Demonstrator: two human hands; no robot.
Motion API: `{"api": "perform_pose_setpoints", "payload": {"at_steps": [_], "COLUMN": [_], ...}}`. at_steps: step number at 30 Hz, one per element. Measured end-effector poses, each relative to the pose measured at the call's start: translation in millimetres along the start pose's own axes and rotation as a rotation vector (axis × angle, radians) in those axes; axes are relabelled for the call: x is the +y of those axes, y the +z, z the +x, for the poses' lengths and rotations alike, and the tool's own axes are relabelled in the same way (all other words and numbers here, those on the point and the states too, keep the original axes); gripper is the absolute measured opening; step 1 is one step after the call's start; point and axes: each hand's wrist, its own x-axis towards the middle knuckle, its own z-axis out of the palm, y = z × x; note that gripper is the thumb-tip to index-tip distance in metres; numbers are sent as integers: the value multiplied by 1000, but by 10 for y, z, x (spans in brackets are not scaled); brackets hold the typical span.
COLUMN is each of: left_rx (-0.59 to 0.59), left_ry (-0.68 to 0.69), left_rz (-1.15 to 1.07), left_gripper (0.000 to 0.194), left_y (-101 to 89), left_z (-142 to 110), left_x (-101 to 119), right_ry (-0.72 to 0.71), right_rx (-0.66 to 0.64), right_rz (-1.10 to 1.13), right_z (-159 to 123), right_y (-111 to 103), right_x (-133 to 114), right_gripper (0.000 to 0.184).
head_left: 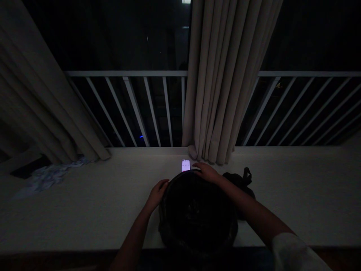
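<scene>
A round, black, open-topped container (194, 226) with a crinkled edge stands in front of me; its inside is very dark, with faint glints. Around the left part of its rim my left hand (158, 192) is closed, fingers at the top edge. My right hand (208, 172) grips the far rim, with the index finger reaching past it and the thumb on the near side. Just behind the rim lies a phone (185, 165) with its screen lit, close to my right fingertips. What lies inside the container is too dark to make out.
Right of the container, partly behind my forearm, sits a dark bag-like thing with a loop (246, 177). Crumpled pale papers or cloth (52, 174) lie on the ledge (118, 214) at left. Beige curtains (217, 86) hang before a white railing (126, 73).
</scene>
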Motion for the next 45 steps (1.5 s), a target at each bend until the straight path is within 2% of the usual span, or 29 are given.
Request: {"api": "perform_pose_setpoints", "payload": {"at_steps": [5,10,16,21,26,29,33,40,45], "left_rx": [52,98,131,170,250,219,146,143,148], "left_ry": [-11,-35,-52,-63,-57,-13,31,33,-42], "left_rz": [-52,-94,-115,-118,-109,-104,-90,-90,-151], "left_gripper": [42,39,38,37,37,36,30,30,38], "left_y": [31,116,163,124,75,102,145,158,166], "left_z": [-263,-389,-422,-439,-410,-384,-391,-437,-464], "left_x": [-150,-219,-225,-248,-173,-52,54,49,36], "right_ry": [-222,-236,-205,-208,-379,-446,-429,-419,-420], "right_rx": [-122,-223,-228,-193,-150,-222,-302,-318,-307], "right_rz": [-33,-49,-38,-71,-90,-116,-163,-110,-113], "right_z": [269,385,391,371,376,389,407,456,422], "right_y": [102,234,256,258,262,258,261,305,312], "right_x": [-276,-347,-322,-327,-520,-722,-873,-780,-784], "right_gripper": [34,32,31,36,38,35,29,28,34]}}
